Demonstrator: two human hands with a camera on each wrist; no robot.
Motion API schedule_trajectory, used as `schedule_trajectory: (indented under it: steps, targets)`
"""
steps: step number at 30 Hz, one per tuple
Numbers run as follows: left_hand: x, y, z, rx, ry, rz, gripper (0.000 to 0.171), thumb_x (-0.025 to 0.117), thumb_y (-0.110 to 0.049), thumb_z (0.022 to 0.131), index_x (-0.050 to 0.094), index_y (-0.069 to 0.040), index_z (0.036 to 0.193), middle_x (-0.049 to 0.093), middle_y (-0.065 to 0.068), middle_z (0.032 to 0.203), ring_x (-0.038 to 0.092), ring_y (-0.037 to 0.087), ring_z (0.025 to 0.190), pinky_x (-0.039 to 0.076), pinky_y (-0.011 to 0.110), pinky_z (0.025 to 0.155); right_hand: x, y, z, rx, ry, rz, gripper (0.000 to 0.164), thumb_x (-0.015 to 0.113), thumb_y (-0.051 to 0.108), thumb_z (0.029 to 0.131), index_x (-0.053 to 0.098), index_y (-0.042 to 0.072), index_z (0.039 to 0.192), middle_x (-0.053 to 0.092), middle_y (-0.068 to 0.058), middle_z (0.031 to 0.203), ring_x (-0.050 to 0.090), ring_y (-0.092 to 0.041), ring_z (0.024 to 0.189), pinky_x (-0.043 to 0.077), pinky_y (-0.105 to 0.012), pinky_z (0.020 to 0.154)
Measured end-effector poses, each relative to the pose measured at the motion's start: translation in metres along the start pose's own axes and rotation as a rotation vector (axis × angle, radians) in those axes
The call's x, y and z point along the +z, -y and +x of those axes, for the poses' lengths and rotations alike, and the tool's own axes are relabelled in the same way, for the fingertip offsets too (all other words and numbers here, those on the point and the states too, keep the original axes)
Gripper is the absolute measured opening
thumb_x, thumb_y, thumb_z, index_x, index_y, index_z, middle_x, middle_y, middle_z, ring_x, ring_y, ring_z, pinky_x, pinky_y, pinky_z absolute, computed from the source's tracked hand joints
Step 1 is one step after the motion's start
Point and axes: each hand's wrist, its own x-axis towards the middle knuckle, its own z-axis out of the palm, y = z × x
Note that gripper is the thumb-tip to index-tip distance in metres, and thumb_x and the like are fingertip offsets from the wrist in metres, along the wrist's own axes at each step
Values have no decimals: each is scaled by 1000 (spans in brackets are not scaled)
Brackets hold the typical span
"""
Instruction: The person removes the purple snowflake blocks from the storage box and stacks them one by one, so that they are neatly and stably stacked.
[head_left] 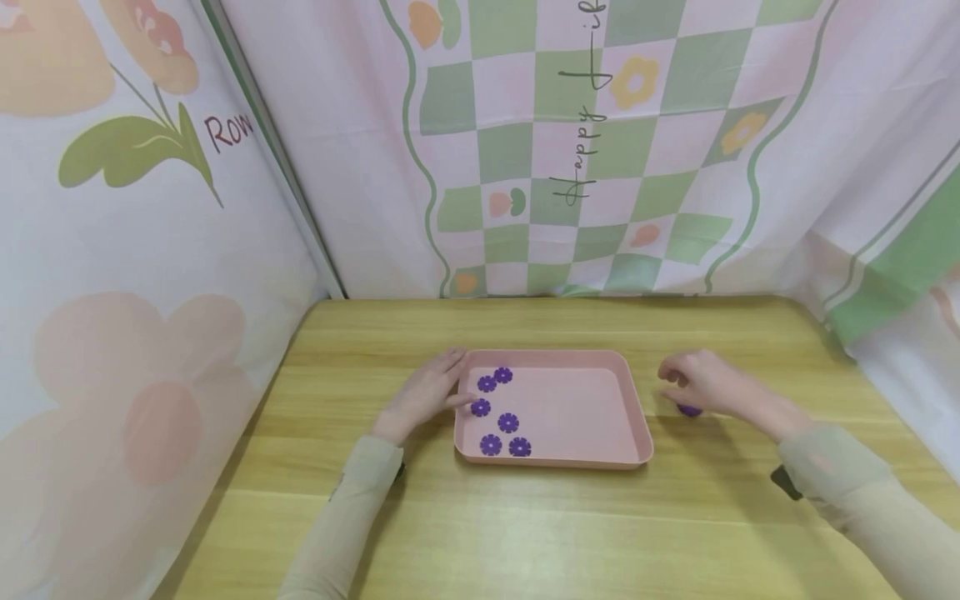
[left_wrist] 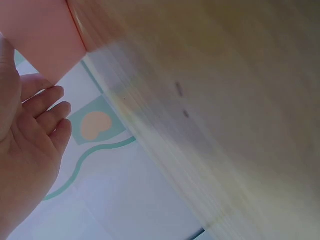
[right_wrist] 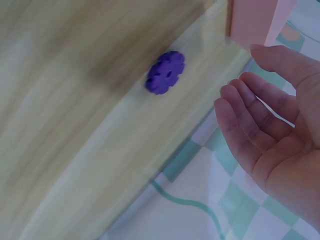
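Head view: relaxed left hand (head_left: 423,392) is touching the tray (head_left: 573,412) at nine o'clock; loose, empty right hand (head_left: 703,383) is seemingly reaching for the three-o'clock purple disc (right_wrist: 164,76), needing a pinch.

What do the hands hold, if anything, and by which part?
Right hand: nothing. Left hand touches the pink tray at its left rim; whether it grips cannot be told.

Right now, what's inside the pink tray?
Inside the pink tray are six purple notched discs, all toward its left side. The left hand reaches over that edge, hiding a bit of it. Whatever lies directly beneath the discs is covered.
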Motion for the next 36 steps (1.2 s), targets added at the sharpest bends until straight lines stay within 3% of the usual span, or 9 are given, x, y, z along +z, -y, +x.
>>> schedule_trajectory:
  steps: [21,30,36]
  targets:
    - [-1,-1,-1,-28,25,-16,81,59,-50,94,32,1,152,34,21,159,34,35,149,31,51,124,-1,34,31,-65,29,32,13,78,13,83,72,4,91,73,-7,85,68,-19,74,60,-28,64]
    - [4,3,1,-39,40,-16,82,55,-54,95,29,-2,154,31,19,161,30,33,151,28,50,126,7,44,42,-40,99,87,16,76,12,85,71,1,96,73,-10,89,67,-16,77,59,-26,67]
    - [-1,-1,0,-37,47,-22,80,58,-50,95,32,0,152,32,20,160,31,34,150,29,51,125,16,50,50,-88,103,121,13,74,10,85,71,1,93,74,-11,87,68,-18,76,59,-25,66]
